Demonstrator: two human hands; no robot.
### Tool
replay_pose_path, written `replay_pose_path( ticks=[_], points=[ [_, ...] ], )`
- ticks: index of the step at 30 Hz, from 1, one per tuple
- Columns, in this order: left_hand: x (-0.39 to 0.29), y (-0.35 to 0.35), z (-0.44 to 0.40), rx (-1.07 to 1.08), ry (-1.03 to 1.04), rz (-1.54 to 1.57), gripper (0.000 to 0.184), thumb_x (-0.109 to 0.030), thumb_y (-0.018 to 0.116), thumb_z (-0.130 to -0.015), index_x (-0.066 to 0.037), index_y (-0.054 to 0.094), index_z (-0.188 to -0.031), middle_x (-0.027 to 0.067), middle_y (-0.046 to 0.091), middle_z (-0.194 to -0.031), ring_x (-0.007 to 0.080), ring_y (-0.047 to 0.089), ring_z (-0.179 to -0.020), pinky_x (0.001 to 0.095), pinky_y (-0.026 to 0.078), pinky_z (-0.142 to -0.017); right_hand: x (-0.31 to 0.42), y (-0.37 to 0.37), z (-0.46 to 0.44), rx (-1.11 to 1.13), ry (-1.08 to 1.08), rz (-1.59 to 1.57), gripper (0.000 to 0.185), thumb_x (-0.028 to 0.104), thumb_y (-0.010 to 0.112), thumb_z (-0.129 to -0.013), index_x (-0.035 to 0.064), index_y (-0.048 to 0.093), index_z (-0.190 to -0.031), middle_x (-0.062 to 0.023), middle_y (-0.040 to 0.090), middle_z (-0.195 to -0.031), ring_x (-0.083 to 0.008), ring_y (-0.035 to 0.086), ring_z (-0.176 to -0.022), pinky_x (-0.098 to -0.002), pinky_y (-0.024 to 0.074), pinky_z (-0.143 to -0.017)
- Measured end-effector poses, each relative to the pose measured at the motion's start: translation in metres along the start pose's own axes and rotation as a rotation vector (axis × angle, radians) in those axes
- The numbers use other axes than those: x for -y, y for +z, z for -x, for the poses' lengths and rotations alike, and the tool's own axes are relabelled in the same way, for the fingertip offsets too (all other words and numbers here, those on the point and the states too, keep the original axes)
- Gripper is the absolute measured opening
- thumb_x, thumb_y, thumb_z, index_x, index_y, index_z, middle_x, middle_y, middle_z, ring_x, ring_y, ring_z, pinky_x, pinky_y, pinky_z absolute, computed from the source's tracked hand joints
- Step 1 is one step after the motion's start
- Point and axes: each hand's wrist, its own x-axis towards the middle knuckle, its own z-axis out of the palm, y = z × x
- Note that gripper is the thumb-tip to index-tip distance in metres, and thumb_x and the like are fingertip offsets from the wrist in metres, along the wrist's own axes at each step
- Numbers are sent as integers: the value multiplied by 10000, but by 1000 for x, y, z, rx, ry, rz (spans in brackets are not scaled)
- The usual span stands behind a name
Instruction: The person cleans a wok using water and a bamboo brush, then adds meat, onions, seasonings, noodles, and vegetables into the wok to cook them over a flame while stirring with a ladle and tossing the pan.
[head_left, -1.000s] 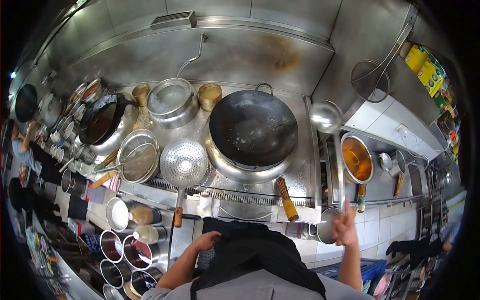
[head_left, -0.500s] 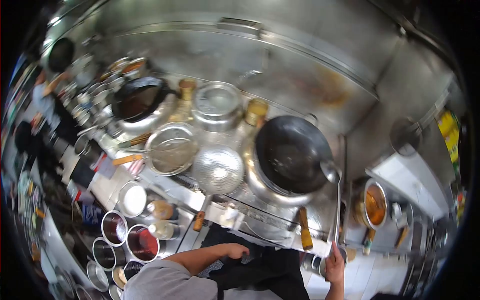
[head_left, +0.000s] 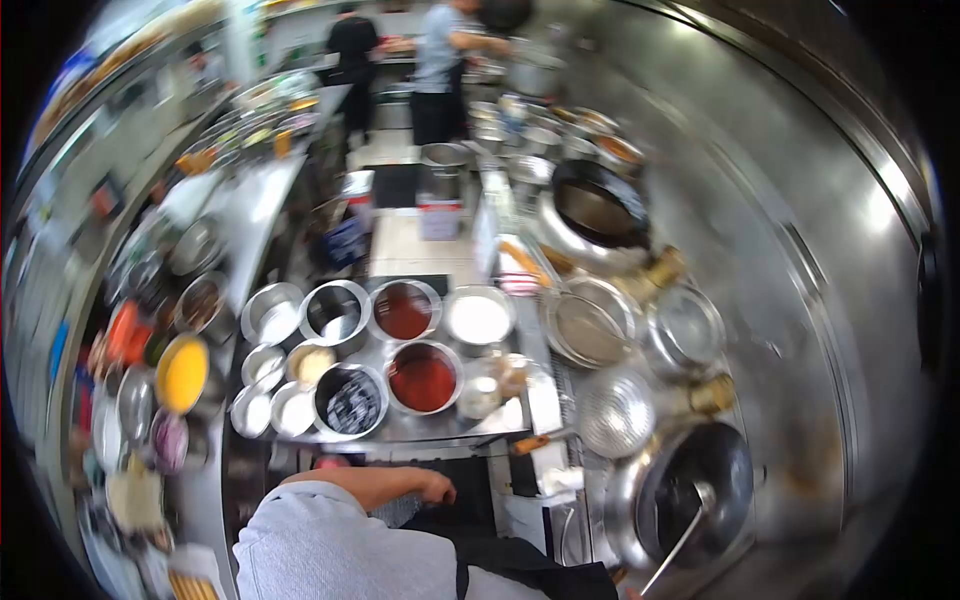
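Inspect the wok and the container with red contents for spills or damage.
Nothing clearly stands out: the wok looks whole, and the container with red contents stands upright. Blur could hide small drips.

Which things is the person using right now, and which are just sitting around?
Seem in use:
ladle, its handle running down to the right hand
wok, under the ladle's head

Probably just sitting there:
holey scoop
mesh strainer
bright yellow stuff
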Motion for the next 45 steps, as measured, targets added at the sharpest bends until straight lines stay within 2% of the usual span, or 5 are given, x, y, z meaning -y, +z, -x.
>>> replay_pose_path(
  ticks=[7, 8, 20, 33, 45],
  points=[
    [-95, 25, 78, -602, -182, 113, 394, -151, 604, -779, -136, 659, -1169, 164, 695, -1061, 368, 654, -996, 476, 517, -841, 164, -207, -74, -474, -808, -464, 286, 11, 550, -831, 74, 671, -1082, -189, 657, -790, -348, 613, -675, -452, 485, -614],
    [-113, 31, 96, -609, -205, 94, 422, -122, 587, -806, -113, 617, -1227, 181, 692, -1051, 379, 657, -986, 467, 514, -859, 168, -194, -147, -136, -889, -718, 148, 34, 559, -898, -24, 589, -1031, -13, 548, -724, -87, 522, -681, -243, 434, -625],
    [-156, 282, 252, -1049, -776, 582, 470, -136, 566, -781, -106, 636, -1245, 160, 668, -1209, 347, 633, -1116, 438, 504, -936, 467, -239, 144, 477, -2056, -210, 505, 12, 612, -851, 54, 519, -1346, -129, 684, -1023, -211, 694, -880, -332, 540, -782],
    [-106, 381, 499, -1980, -910, 717, 413, -73, 543, -834, -98, 637, -1235, 121, 712, -1082, 242, 679, -974, 361, 532, -885, 498, -369, 445, -344, -3146, 42, 223, 165, 605, -789, 125, 635, -1006, 11, 506, -668, -94, 563, -497, -262, 437, -442],
    [-11, 500, 622, -2349, -1064, 764, 376, -76, 598, -854, -42, 630, -1227, 135, 688, -1087, 246, 665, -902, 349, 521, -836, 574, -370, 659, -409, -3165, -109, 401, 4, 588, -650, 183, 658, -1002, 29, 361, -595, -90, 335, -441, -240, 250, -401]
  ],
)
